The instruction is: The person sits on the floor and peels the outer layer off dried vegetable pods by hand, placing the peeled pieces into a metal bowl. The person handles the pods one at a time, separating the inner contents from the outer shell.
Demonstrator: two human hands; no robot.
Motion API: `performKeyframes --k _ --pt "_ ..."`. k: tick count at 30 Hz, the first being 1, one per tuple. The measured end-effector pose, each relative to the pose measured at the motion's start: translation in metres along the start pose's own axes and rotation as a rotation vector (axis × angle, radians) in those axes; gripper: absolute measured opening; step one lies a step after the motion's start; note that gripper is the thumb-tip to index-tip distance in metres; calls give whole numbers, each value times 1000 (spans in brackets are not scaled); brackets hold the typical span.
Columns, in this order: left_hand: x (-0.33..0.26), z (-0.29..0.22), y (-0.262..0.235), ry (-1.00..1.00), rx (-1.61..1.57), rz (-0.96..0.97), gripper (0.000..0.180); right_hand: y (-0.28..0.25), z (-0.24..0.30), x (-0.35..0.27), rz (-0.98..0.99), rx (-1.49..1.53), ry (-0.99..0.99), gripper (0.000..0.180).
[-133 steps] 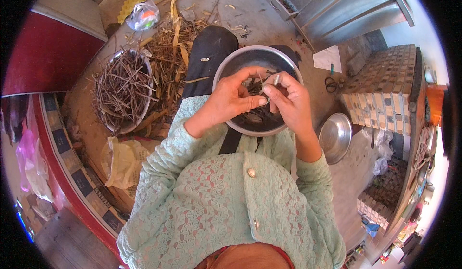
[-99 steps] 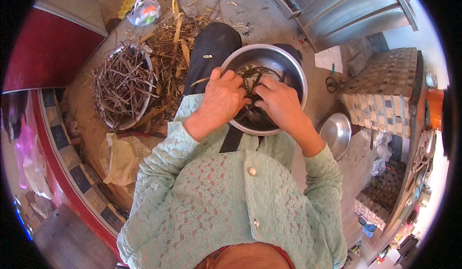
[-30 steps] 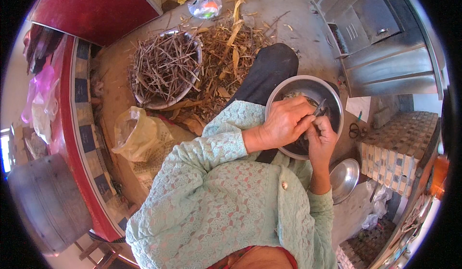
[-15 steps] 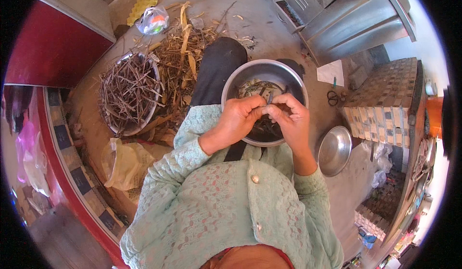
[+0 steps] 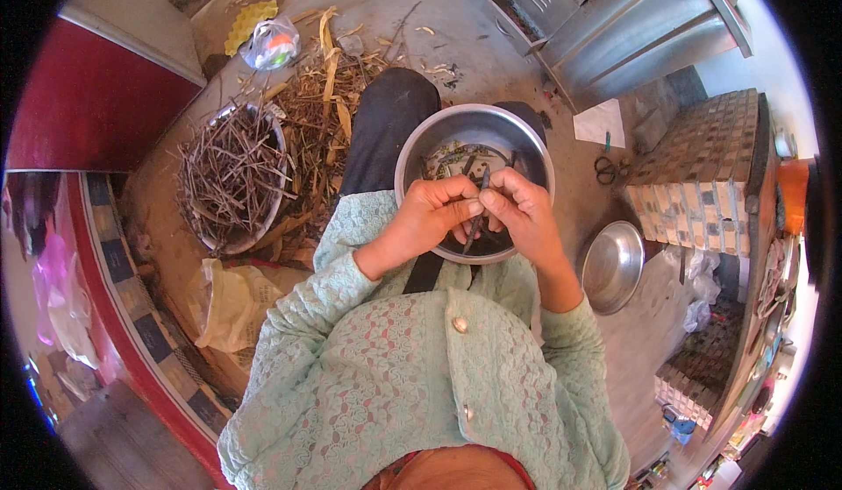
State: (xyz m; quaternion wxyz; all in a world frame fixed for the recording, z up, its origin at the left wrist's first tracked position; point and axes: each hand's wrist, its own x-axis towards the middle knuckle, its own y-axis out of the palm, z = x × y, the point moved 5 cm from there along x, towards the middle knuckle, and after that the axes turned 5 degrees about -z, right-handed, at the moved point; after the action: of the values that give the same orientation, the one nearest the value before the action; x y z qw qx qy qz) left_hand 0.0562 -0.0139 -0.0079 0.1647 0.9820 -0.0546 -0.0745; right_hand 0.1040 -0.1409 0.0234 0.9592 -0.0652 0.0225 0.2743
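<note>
A wide steel bowl (image 5: 474, 113) sits on my lap between my knees. Small greenish and dark bits (image 5: 452, 159) lie in its bottom, with dark, thin pods among them. Over the bowl my left hand (image 5: 436, 216) and my right hand (image 5: 523, 214) meet, thumbs and fingertips pinched together. Between them is a slim dark pod (image 5: 486, 180), its upper end standing out above the fingers. Its middle is hidden behind the fingertips. Both hands are closed on it.
To the left stands a basin (image 5: 282, 152) heaped with dry sticks (image 5: 232, 170), beside a litter of dry stalks (image 5: 320, 109). A pale plastic bag (image 5: 230, 306) lies nearer. On the right are an empty metal basin (image 5: 612, 266), scissors (image 5: 605, 172), white paper (image 5: 600, 124) and a brick-patterned stove (image 5: 693, 174).
My hands stay together over the bowl, their fingers shifted slightly around the pod. More of the bits in the bowl's bottom show. The whole view has moved a little.
</note>
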Motion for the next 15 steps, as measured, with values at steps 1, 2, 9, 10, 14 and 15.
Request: performKeyframes --k 1,2,9,10,14,15 --pt "0 1 0 -34 -77 22 15 -1 -1 0 16 11 14 15" --pt "0 2 1 -68 -154 44 16 -2 -1 0 33 23 28 15" --pt "2 -6 0 41 82 -37 18 2 -2 -1 -88 86 37 20" --pt "2 -7 1 73 123 -46 18 2 -2 -1 -80 91 31 21" --pt "-2 -19 1 221 312 -69 19 5 -5 -1 -29 105 57 24" --pt "-3 -21 2 216 300 -69 19 5 -5 -2 -17 103 68 24"
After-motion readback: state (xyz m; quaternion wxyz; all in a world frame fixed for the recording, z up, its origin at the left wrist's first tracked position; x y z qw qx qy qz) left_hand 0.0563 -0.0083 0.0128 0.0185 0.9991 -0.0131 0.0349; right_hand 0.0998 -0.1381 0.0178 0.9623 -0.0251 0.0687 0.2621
